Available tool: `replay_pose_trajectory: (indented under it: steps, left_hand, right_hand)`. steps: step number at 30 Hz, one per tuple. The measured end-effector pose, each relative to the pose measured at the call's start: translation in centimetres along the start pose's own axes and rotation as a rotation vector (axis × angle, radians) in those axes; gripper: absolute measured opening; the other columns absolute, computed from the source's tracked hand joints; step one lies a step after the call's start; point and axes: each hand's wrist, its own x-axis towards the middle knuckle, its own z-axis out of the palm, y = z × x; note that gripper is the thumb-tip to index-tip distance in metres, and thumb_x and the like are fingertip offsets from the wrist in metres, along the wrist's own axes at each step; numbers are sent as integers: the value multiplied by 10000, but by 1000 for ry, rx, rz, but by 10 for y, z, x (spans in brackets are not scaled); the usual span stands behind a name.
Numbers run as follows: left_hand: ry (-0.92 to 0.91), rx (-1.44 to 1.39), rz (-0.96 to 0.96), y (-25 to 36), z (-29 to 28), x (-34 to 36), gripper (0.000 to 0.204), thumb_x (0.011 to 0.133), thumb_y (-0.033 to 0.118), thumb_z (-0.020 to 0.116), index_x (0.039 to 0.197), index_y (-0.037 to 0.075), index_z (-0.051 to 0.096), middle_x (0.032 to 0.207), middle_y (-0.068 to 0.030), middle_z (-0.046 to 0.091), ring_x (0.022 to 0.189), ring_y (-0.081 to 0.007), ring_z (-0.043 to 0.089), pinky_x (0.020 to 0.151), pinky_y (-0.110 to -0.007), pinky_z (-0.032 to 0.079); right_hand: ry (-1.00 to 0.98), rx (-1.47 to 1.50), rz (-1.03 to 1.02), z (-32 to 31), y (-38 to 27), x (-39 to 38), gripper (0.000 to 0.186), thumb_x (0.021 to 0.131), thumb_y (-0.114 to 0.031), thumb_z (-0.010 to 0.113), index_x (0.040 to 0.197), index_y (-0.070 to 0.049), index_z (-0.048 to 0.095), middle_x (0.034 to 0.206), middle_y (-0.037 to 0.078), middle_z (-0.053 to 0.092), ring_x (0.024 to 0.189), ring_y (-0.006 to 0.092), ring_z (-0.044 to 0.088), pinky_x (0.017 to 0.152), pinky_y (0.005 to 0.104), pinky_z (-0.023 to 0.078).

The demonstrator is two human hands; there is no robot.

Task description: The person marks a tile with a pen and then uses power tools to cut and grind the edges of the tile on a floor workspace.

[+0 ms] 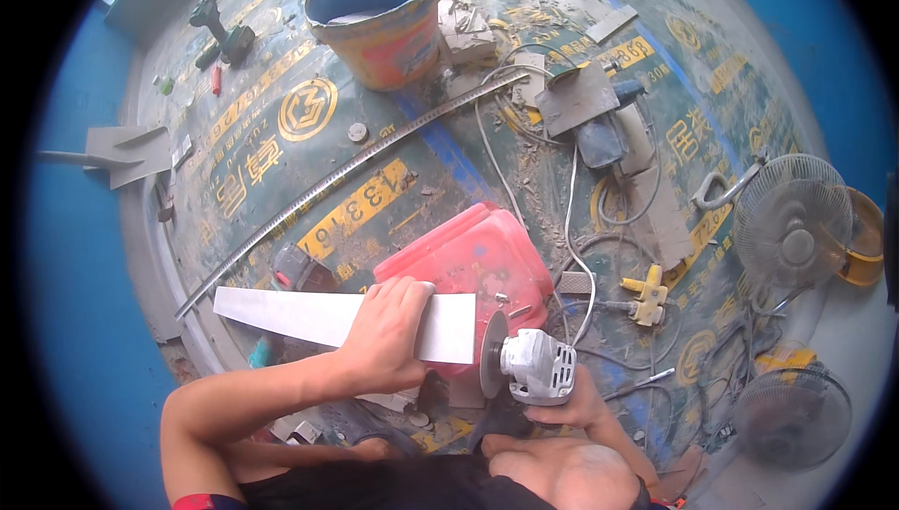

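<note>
A long white tile strip (290,311) lies across a pink-red plastic stool or upturned tub (478,248), tilted slightly down to the right. My left hand (389,332) is closed over it near its right end, fingers over the far edge. My right hand (576,407) grips a white angle grinder (538,367), partly hidden behind the tool's head. The grinder's round disc (493,355) stands upright just beyond the strip's right end; whether it touches the strip I cannot tell. A small metal piece (503,298) rests on the red plastic.
Ahead stands a dusty bucket (379,51). A long metal ruler (346,168) crosses the printed floor sheet. A drill (223,32) and a shovel (131,152) lie at left. Cables, a yellow socket splitter (646,295), a trowel (576,98) and fans (796,220) are at right.
</note>
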Motion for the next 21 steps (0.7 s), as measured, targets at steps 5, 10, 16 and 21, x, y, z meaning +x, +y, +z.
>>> replay_pose_trajectory:
  steps: [5, 10, 16, 21]
  left_hand:
    - [-13, -13, -11, 2, -5, -2, 711, 579, 40, 783, 1228, -9, 496, 1142, -204, 571, 1116, -408, 560, 953, -469, 421]
    - [-10, -21, 3, 2, -7, -2, 712, 583, 53, 801, 1222, 1, 493, 1132, -200, 571, 1127, -403, 563, 949, -462, 419]
    - [-12, -29, 15, 1, -6, -6, 687, 591, 50, 789, 1211, 7, 497, 1125, -202, 572, 1109, -400, 565, 931, -458, 418]
    - [-34, -24, 19, 3, -7, -7, 663, 582, 26, 755, 1195, 9, 503, 1113, -200, 574, 1082, -396, 568, 910, -457, 417]
  right_hand:
    - [-38, -114, -25, 6, -5, 9, 759, 675, -185, 944, 1339, 7, 630, 1176, 92, 748, 1073, 133, 683, 982, 338, 534]
    - [-34, -80, -53, 9, -7, 17, 778, 680, -191, 939, 1359, 8, 615, 1201, 105, 743, 1108, 138, 678, 1002, 343, 527]
    - [-57, 10, -51, 6, -13, 29, 782, 691, -176, 924, 1379, 5, 600, 1215, 96, 739, 1127, 143, 672, 1027, 347, 517]
    - [-67, 40, -28, 1, -16, 32, 780, 698, -163, 918, 1388, 3, 595, 1242, 91, 729, 1136, 138, 664, 1034, 342, 512]
